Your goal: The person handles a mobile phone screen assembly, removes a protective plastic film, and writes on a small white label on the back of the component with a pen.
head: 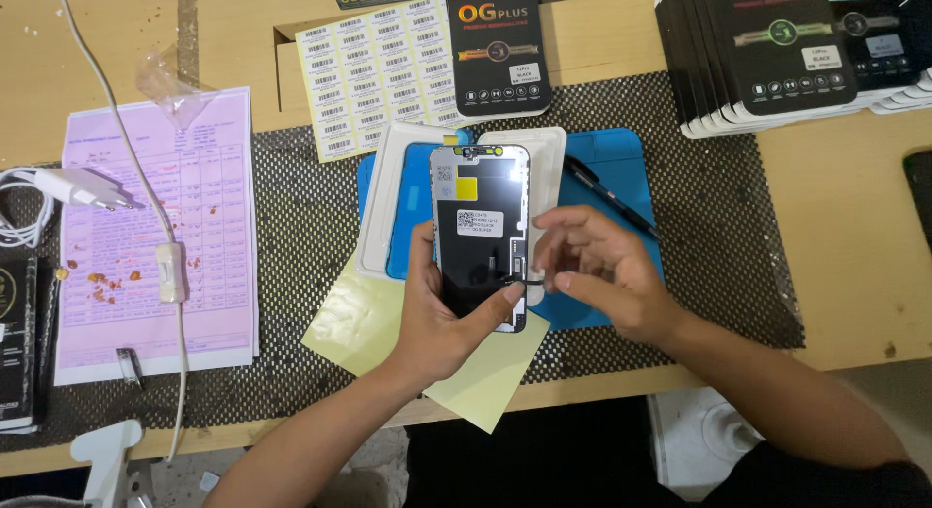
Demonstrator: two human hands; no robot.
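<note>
My left hand (442, 309) grips the phone display panel (480, 231) from below, back side up, thumb wrapped over its lower right edge and fingers behind it, so the panel sits tilted above the blue repair mat (612, 168) and the white moulded tray (388, 178). My right hand (597, 270) is partly closed, fingertips (544, 275) pinched at the small flex cable (519, 267) near the panel's lower right; I cannot tell whether the tips hold the cable itself or a bit of film on it. Note to self on technique: I judge the cable is the fragile part here, so the pull, if any, should be light and along its length, never twisted. The left thumb lies close to the same spot and could trap the cable; better to slide it toward the corner. Keep the panel supported by its edges, no pressure on the dark middle or on the white sticker (480, 221). A yellow film sheet (374, 319) lies under my left wrist, half over the worktop (854, 236) edge; it may slip. The black spudger (607, 192) rests on the mat just beyond my right hand, within reach. The sheet of barcode labels (374, 66) and the black product boxes (767, 51) lie well apart at the back; the pink form (160, 236) and the white cord (146, 192) sit to the left.
</note>
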